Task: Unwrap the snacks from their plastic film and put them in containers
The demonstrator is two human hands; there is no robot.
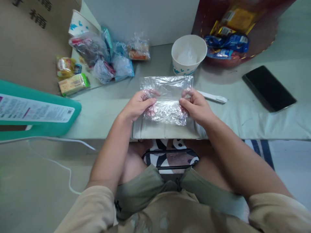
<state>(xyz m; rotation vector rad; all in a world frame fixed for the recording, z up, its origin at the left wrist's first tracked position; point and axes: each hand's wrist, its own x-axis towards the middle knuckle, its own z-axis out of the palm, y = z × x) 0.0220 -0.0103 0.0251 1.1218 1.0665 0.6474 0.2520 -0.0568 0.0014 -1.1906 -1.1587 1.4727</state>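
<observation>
A clear, crinkled plastic sheet or bag (167,111) is stretched between my two hands, over the front part of the table. My left hand (142,103) pinches its left side, thumb on top. On the right side my right hand (194,104) grips it the same way. A crease runs across the plastic between my thumbs; whether it is one layer or a folded bag I cannot tell. Just beyond it stands a white paper cup (186,66) with a blue pattern and whitish plastic inside. A white-handled tool (213,97) lies beside my right hand, partly hidden.
Plastic-wrapped items (104,61) and snack packets (74,84) lie at the back left. A green jug (41,110) is at the left edge. A red bowl (264,45) of snacks and a black phone (269,88) are on the right. A white cable (70,171) hangs at left.
</observation>
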